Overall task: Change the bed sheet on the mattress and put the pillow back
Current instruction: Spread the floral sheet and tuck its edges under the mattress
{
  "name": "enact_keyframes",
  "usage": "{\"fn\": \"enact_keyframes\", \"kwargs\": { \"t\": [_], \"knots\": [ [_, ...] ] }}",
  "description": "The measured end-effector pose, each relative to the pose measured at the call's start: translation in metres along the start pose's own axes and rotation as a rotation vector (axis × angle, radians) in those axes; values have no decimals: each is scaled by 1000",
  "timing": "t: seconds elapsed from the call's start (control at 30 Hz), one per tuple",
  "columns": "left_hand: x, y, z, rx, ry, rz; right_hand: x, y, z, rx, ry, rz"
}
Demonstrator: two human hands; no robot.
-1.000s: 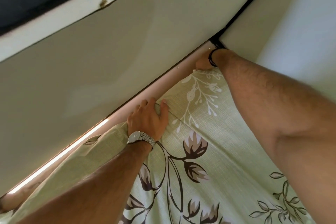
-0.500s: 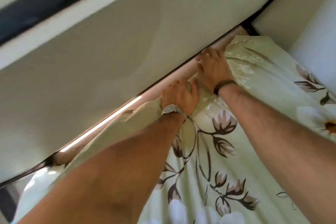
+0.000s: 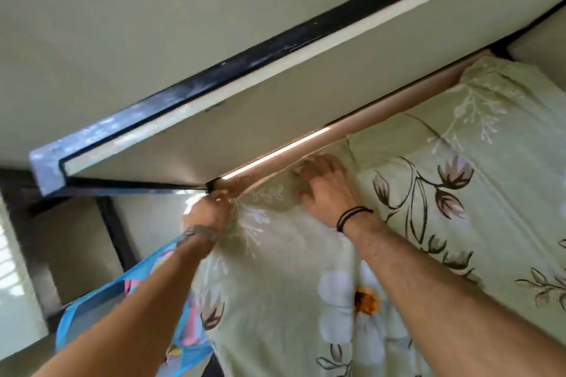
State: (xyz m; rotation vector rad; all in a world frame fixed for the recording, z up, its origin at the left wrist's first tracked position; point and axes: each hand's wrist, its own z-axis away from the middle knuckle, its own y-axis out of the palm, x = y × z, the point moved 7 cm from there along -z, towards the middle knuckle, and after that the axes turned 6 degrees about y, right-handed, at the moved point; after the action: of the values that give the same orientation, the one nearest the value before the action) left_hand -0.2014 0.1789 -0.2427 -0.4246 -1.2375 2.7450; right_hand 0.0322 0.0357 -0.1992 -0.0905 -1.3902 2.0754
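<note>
A person leans over a bunk, both bare forearms stretched toward the far edge of the mattress, where a pale green sheet printed with white daisies and dark-stemmed buds lies across the top. The left hand, a metal watch on its wrist, sits at the near corner of the bed beside the black frame; its fingers curl into a bunched edge of the sheet and grip it. The right hand, a dark cord band around the wrist, lies just beside it on the sheet near the wall, palm down with fingers spread and pressing the cloth flat, though motion blur hides the fingertips. A strip of bare pinkish mattress shows between the sheet's far edge and the cream wall, catching a line of light. Further along, the sheet wraps over the far corner in soft gathers. Under the left forearm hangs a bright blue cloth with pink patches. No pillow is in view
</note>
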Motion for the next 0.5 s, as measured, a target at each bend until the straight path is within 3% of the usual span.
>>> {"fn": "enact_keyframes", "kwargs": {
  "t": [0.1,0.2,0.27,0.33,0.4,0.5],
  "knots": [
    [83,8,-2,269,-160,179,59,20,-3,70,-1,-20],
    [110,16,-4,289,-261,538,87,13,-14,-57,80,-10],
    [120,25,-8,341,-352,686,99,15,-27,3,102,97],
    [121,25,-18,359,-303,647,109,22,-39,83,128,226],
    [119,13,-33,266,-208,489,119,24,-48,79,146,282],
    [130,-13,-48,130,-138,27,139,34,-59,118,97,289]
  ]
}}
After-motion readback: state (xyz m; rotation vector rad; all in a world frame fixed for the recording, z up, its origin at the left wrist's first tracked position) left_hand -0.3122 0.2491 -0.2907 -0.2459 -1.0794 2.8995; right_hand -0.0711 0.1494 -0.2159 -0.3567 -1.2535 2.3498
